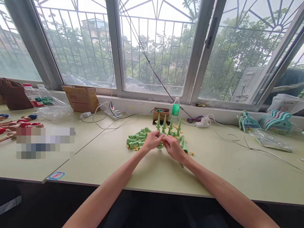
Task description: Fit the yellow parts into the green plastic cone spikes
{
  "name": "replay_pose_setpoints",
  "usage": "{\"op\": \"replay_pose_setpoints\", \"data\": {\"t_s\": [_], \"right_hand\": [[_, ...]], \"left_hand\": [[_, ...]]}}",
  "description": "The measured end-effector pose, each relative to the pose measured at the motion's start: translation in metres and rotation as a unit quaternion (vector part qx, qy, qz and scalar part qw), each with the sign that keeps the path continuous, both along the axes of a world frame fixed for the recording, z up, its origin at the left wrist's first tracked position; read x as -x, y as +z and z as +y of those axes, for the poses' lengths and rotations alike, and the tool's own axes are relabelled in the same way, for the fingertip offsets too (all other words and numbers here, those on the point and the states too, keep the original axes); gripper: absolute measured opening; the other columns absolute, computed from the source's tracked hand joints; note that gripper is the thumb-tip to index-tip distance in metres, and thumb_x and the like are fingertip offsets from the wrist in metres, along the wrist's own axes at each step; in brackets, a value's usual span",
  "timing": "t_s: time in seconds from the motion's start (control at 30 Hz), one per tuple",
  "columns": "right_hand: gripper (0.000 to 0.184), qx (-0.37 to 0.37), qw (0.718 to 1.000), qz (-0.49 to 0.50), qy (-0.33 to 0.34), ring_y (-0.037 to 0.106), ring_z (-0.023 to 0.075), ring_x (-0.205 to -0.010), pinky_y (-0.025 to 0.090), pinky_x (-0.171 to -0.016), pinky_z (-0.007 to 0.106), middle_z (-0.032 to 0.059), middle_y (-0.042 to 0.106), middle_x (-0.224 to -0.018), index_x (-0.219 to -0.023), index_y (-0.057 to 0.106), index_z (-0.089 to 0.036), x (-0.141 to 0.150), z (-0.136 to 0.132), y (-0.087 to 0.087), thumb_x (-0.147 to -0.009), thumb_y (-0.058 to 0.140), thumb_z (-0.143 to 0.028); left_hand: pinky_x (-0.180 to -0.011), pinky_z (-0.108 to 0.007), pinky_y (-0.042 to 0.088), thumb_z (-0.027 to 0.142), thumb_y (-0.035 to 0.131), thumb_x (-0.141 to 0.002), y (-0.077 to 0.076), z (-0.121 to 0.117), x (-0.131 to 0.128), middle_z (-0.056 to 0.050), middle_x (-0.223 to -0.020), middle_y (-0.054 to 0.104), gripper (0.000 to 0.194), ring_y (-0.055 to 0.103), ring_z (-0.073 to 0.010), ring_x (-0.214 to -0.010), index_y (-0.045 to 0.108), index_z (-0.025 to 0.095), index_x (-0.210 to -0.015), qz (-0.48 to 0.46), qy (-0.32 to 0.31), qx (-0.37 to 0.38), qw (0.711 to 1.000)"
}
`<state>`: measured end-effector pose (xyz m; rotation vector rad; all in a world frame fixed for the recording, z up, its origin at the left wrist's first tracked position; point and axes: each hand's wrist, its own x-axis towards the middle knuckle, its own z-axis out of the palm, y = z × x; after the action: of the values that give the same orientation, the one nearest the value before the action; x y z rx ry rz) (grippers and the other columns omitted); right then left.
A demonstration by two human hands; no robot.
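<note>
My left hand (pixel 152 140) is closed around an upright green plastic plant-watering spike (pixel 160 146), whose lower end shows beneath the fingers. Right beside it, my right hand (pixel 175 148) has its fingers pinched together at the spike's side; whatever is between them is too small to make out. Behind both hands, several green spikes (pixel 170 126) stand point up with yellow parts on them. More green tubular pieces (pixel 136 139) lie heaped at the left. To the right, other green cones lie beside a small yellow valve (pixel 191 153).
A small cardboard box (pixel 161 112) and a bottle of green liquid (pixel 176 108) stand behind the spikes. Power strips (pixel 114 112) and loose cables run along the windowsill. Turquoise plastic items (pixel 276 122) are at right; a larger carton (pixel 82 98) and red-and-wood toys (pixel 22 124) are at left.
</note>
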<state>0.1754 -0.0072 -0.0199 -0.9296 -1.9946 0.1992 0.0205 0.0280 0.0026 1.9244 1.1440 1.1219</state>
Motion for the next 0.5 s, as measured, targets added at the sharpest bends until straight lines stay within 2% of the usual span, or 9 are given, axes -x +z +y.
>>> {"op": "replay_pose_setpoints", "data": {"t_s": [0.27,0.5], "right_hand": [[0.019,0.006,1.000,-0.002,0.001,0.048,0.0144,-0.065,0.041,-0.062,0.026,0.0022,0.054,-0.076,-0.081,0.059,-0.018,-0.0004,-0.0012,0.0013,-0.088,0.045,-0.009],[0.017,0.007,1.000,0.006,0.006,0.049,0.0142,-0.065,0.042,-0.063,0.026,0.0024,0.054,-0.076,-0.081,0.059,-0.018,0.0001,-0.0013,0.0012,-0.088,0.046,-0.010]], "left_hand": [[-0.033,-0.021,0.029,0.045,0.057,-0.078,0.0017,-0.0018,-0.0002,0.004,-0.053,0.050,0.035,0.047,-0.0094,-0.033,0.040,0.019,-0.061,0.013,-0.005,0.007,1.000],[-0.038,-0.022,0.031,0.049,0.056,-0.079,-0.0002,0.0010,-0.0002,0.004,-0.051,0.050,0.039,0.046,-0.0089,-0.033,0.039,0.019,-0.060,0.028,-0.002,-0.011,1.000]]}}
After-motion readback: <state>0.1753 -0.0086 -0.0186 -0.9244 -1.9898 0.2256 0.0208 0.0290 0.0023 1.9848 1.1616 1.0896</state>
